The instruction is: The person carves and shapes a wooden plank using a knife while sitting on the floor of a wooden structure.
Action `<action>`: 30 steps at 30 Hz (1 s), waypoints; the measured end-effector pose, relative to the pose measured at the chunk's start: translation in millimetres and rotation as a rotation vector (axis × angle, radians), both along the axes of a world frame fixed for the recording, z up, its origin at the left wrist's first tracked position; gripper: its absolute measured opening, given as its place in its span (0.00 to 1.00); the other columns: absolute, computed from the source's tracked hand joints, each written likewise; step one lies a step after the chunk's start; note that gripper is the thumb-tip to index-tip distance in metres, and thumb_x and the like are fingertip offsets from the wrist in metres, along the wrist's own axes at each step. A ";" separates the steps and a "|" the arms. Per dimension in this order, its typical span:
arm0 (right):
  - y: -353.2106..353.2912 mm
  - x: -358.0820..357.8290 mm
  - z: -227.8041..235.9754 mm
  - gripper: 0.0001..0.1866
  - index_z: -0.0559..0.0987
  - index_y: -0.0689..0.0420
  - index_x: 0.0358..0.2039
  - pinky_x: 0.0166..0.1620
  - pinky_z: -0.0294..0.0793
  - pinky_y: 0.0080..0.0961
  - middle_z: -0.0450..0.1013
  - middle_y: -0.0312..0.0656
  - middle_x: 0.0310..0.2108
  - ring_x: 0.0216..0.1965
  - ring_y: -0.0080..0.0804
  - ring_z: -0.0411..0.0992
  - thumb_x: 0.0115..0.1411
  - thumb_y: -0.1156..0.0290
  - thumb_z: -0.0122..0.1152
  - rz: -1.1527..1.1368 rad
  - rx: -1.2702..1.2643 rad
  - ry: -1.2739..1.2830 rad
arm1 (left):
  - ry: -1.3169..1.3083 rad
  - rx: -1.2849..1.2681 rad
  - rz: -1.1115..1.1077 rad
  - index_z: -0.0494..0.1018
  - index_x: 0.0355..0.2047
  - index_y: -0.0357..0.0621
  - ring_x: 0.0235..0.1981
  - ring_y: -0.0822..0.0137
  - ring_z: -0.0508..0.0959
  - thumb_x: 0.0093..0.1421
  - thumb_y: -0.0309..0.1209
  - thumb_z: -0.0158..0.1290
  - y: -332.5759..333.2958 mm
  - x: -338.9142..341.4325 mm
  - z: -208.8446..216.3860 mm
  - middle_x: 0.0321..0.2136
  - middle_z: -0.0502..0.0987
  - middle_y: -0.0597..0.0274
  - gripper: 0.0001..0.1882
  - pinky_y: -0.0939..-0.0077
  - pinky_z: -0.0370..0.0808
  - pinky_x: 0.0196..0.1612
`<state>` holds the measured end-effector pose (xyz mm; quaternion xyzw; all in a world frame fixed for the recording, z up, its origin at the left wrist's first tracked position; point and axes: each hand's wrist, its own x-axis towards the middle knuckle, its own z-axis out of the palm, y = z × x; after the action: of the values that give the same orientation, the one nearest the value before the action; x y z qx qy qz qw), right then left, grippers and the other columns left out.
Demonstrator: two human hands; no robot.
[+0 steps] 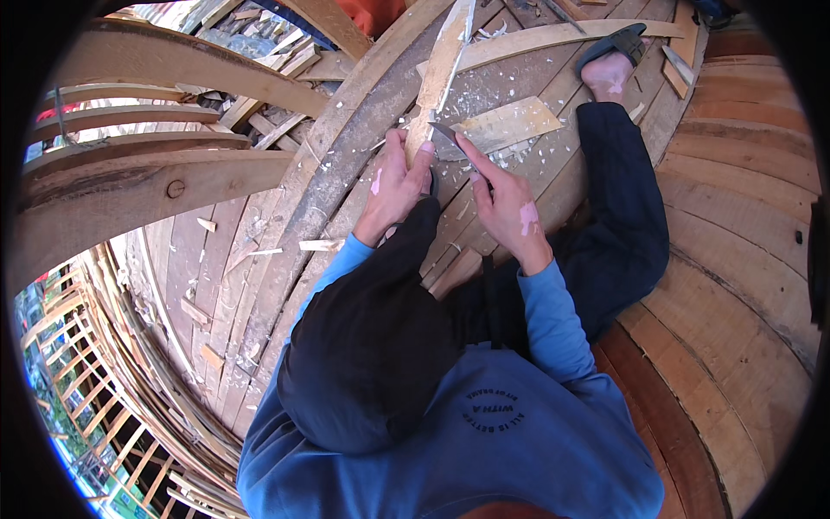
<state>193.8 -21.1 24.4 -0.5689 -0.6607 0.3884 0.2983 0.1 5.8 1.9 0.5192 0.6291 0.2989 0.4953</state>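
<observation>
1. Your left hand [393, 186] is closed around the near end of a long, narrow wooden piece [439, 73], the thumb lying along its right side and the fingers wrapped toward its left.
2. That wooden piece runs up and away from you, leaning slightly right, in front of your knees and above the plank floor [346, 199].
3. Your right hand [510, 208] is closed on a knife [447, 133], with your index finger stretched forward along it and your thumb bent in near the handle.
4. The knife's blade points up and left, its tip at the wooden piece's right edge, just beyond your left thumb; whether it touches, you cannot tell from this view.
5. Your right wrist is fairly straight, the forearm angling up and left out of a blue sleeve [553, 316]; your left forearm angles up and right, partly hidden by your black cap [363, 372].
6. Near the blade lies a flat, pale board [514, 125], and a curved plank [553, 40] rests farther off.
</observation>
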 end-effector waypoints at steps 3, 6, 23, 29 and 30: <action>2.3 -1.8 4.8 0.32 0.70 0.36 0.65 0.37 0.77 0.42 0.77 0.58 0.45 0.34 0.57 0.78 0.63 0.79 0.52 -0.010 -0.105 0.086 | 0.060 0.209 -0.034 0.62 0.45 0.32 0.31 0.55 0.80 0.67 0.38 0.55 -4.0 -1.3 -7.7 0.28 0.77 0.46 0.21 0.63 0.75 0.36; 5.0 0.1 -1.7 0.31 0.72 0.37 0.64 0.35 0.77 0.38 0.76 0.55 0.49 0.33 0.56 0.78 0.63 0.79 0.53 -0.001 0.060 0.109 | 0.078 0.199 -0.043 0.62 0.46 0.32 0.24 0.60 0.81 0.66 0.36 0.57 -2.8 -1.2 -2.9 0.25 0.78 0.49 0.21 0.66 0.75 0.29; 9.0 8.4 -10.6 0.25 0.70 0.47 0.66 0.60 0.69 0.27 0.72 0.46 0.61 0.62 0.37 0.71 0.69 0.75 0.50 0.103 -0.119 0.252 | -0.389 -0.041 -0.071 0.65 0.51 0.34 0.10 0.73 0.74 0.67 0.29 0.55 -0.9 -1.9 14.6 0.16 0.73 0.66 0.16 0.77 0.68 0.14; 4.4 14.8 -14.1 0.26 0.69 0.50 0.67 0.60 0.68 0.24 0.69 0.42 0.65 0.62 0.29 0.70 0.69 0.77 0.49 0.026 -0.239 0.280 | -0.288 -0.065 -0.066 0.65 0.50 0.34 0.11 0.73 0.74 0.66 0.30 0.55 -0.5 -1.4 11.0 0.16 0.74 0.66 0.17 0.78 0.69 0.14; 4.8 15.2 -12.6 0.26 0.68 0.50 0.67 0.59 0.69 0.22 0.68 0.41 0.65 0.61 0.27 0.69 0.69 0.77 0.49 0.010 -0.295 0.289 | -0.291 -0.063 -0.060 0.65 0.50 0.34 0.11 0.73 0.75 0.66 0.30 0.55 -0.8 -2.0 10.1 0.16 0.74 0.65 0.17 0.78 0.69 0.14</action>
<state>209.0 -16.3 11.8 -0.5413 -0.5499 0.5601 0.3016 -1.9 5.0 12.0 0.4732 0.5437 0.3362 0.6062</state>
